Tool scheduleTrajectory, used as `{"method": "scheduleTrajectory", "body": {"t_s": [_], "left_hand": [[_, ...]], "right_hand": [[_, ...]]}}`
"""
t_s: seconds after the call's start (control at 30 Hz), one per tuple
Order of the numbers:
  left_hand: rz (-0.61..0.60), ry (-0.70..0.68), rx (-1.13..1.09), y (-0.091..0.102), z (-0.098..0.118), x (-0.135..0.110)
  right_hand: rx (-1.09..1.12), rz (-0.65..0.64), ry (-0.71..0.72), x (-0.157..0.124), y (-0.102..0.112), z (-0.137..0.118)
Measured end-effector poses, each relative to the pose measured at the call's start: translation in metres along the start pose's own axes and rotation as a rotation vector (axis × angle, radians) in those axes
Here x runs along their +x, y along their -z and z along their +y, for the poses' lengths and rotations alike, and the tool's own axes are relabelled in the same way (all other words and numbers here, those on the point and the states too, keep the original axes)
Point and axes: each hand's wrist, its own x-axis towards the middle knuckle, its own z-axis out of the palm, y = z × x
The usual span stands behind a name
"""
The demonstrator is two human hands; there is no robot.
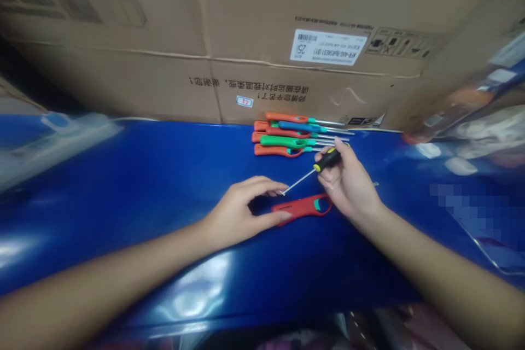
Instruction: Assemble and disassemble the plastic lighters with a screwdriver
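Note:
My right hand (pixel 348 183) grips a small screwdriver (pixel 324 163) with a black and yellow handle, its thin shaft pointing left and down. The tip meets the fingertips of my left hand (pixel 241 213). That hand is curled, thumb pressed on the left end of a red stick lighter (pixel 301 208) lying flat on the blue surface, fingers arched over it. The lighter lies between both hands, its looped handle end toward my right hand.
Several more stick lighters (pixel 291 134), orange, red, green and blue, lie in a row at the back against a big cardboard box (pixel 229 38). The work surface (pixel 143 186) is glossy blue. Plastic-wrapped goods (pixel 463 115) sit at the right, a pale object (pixel 57 139) at the left.

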Motion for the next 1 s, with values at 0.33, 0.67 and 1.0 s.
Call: {"method": "scheduleTrajectory", "body": {"t_s": [0.33,0.67,1.0], "left_hand": [[0.091,-0.205,0.095,0.006,-0.002,0.005],[0.074,-0.200,0.085,0.006,-0.002,0.005],[0.108,-0.187,0.084,0.006,0.000,0.004]], "right_hand": [[-0.027,-0.057,-0.034,0.000,0.005,0.006],[-0.061,-0.049,0.034,-0.001,0.004,-0.002],[-0.121,-0.086,0.133,-0.008,-0.001,-0.006]]}}
